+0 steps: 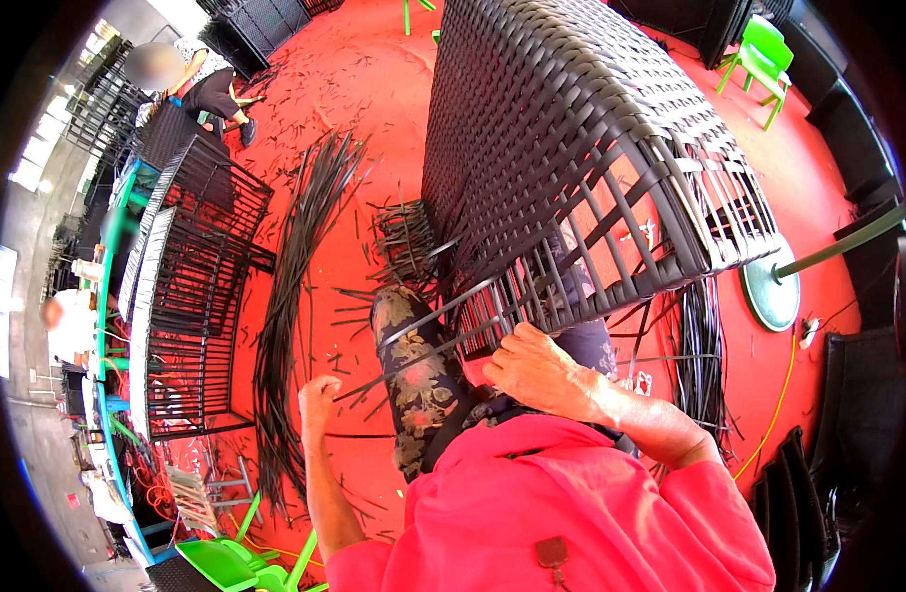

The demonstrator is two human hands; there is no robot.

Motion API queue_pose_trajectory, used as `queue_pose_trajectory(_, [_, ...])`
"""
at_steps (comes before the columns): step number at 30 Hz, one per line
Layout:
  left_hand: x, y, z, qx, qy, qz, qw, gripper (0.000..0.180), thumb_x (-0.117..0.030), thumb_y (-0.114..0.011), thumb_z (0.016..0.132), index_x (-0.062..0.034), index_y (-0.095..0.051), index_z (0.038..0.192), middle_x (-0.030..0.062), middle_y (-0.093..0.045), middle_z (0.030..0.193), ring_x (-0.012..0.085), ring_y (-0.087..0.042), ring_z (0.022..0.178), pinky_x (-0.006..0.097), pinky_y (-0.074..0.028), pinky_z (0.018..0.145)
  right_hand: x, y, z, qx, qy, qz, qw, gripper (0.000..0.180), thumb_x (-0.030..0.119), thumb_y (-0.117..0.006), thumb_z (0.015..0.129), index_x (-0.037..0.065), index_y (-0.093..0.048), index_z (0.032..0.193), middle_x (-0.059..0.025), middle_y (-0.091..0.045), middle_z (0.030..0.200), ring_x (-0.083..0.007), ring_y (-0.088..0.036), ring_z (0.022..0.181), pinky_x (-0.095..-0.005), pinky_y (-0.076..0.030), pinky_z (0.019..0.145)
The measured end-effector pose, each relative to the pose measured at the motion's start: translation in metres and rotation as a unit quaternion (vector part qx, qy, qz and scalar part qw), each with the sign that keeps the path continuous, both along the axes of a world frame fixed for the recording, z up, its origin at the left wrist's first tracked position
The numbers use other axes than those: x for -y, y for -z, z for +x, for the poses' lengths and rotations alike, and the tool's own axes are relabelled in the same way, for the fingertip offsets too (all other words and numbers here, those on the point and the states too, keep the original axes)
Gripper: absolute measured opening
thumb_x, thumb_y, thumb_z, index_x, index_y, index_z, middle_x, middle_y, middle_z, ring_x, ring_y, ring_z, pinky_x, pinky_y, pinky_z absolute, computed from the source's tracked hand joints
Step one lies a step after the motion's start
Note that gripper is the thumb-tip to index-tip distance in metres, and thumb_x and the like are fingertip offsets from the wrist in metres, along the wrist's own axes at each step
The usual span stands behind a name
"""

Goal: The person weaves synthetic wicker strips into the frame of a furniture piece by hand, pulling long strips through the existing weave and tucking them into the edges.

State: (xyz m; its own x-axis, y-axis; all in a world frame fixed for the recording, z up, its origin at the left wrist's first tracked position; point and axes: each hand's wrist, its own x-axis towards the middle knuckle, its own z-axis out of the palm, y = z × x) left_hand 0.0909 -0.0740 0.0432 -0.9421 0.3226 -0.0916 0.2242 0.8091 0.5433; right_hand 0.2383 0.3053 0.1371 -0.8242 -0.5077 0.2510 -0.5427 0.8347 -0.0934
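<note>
One black woven-plastic frame [542,148] slants over the person's flower-patterned legs [414,414], probably keeping its openwork edge reachable. Left of it, the left hand's grip [320,391] is closed, seemingly around one flat black strip [414,363], perhaps tensioning it. At its near edge, the right hand's grip [540,367] curls; what it pinches I cannot tell. Two long black strip bundles [293,296] flank it.

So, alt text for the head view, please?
A person's right hand is at the lower edge of a partly woven black frame; the closed left hand is beside a black strip. Long strips lie on the red floor.
</note>
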Motion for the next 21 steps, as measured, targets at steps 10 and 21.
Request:
queue_pose_trajectory(10, [-0.183, -0.104, 0.041, -0.117, 0.135, 0.172, 0.969, 0.007, -0.006, -0.062, 0.080, -0.0031, -0.064, 0.086, 0.0106, -0.060, 0.077, 0.0244, -0.059, 0.068, 0.031, -0.046, 0.060, -0.007, -0.017, 0.010, 0.051, -0.078, -0.142, 0.985, 0.021, 0.028, -0.057, 0.081, 0.011, -0.057, 0.095, -0.0001, -0.057, 0.084, -0.0171, -0.055, 0.080, -0.0315, -0.040, 0.068])
queue_pose_trajectory(21, [-0.291, -0.220, 0.051, -0.165, 0.319, 0.358, 0.862, 0.011, 0.001, -0.063, 0.079, -0.0001, -0.063, 0.089, 0.0079, -0.060, 0.085, 0.0146, -0.056, 0.070, 0.024, -0.045, 0.062, -0.118, -0.144, 0.088, -0.285, 0.214, -0.257, 0.898, 0.023, 0.010, -0.060, 0.075, 0.002, -0.062, 0.096, -0.0137, -0.062, 0.097, -0.0269, -0.059, 0.088, -0.0384, -0.045, 0.078])
